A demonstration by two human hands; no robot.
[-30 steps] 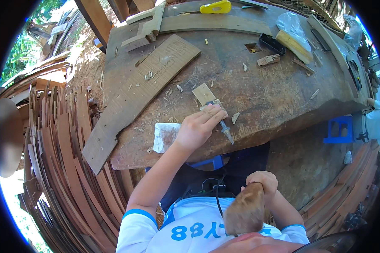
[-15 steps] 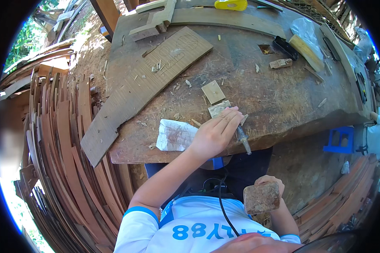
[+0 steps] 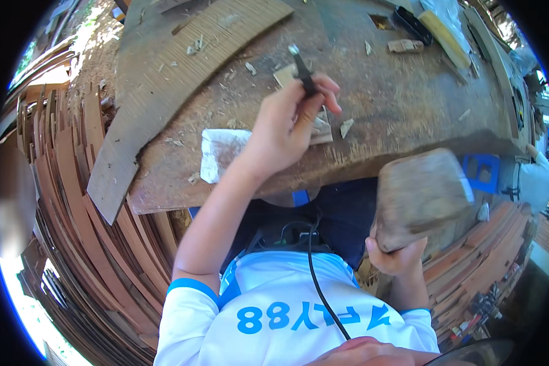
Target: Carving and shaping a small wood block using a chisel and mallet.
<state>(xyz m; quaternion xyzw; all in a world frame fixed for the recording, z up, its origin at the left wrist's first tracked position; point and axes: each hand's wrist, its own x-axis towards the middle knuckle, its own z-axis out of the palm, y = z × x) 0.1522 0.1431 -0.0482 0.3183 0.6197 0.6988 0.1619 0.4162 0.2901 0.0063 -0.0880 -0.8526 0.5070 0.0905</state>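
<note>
My left hand (image 3: 279, 131) is closed around a chisel (image 3: 303, 70), held above the workbench with its bright metal end pointing away from me. Partly hidden under that hand is a small pale wood block (image 3: 321, 129) on the bench, and another pale block (image 3: 283, 75) shows behind it. A white-sided block (image 3: 218, 154) lies left of my wrist. At the lower right, my right hand (image 3: 398, 256) grips a wooden mallet (image 3: 418, 198), whose squarish head is raised beside the bench edge and blurred by motion.
A long curved board (image 3: 183, 79) with wood chips crosses the bench (image 3: 372, 116) on the left. A black tool (image 3: 412, 25) and a yellowish wood bar (image 3: 443, 33) lie at the far right. Stacked planks (image 3: 73, 201) fill the left; a blue stool (image 3: 482, 172) stands right.
My left hand has lifted off the block and turned the chisel so its bright end points away. My right hand has raised the mallet. The view has shifted toward me.
</note>
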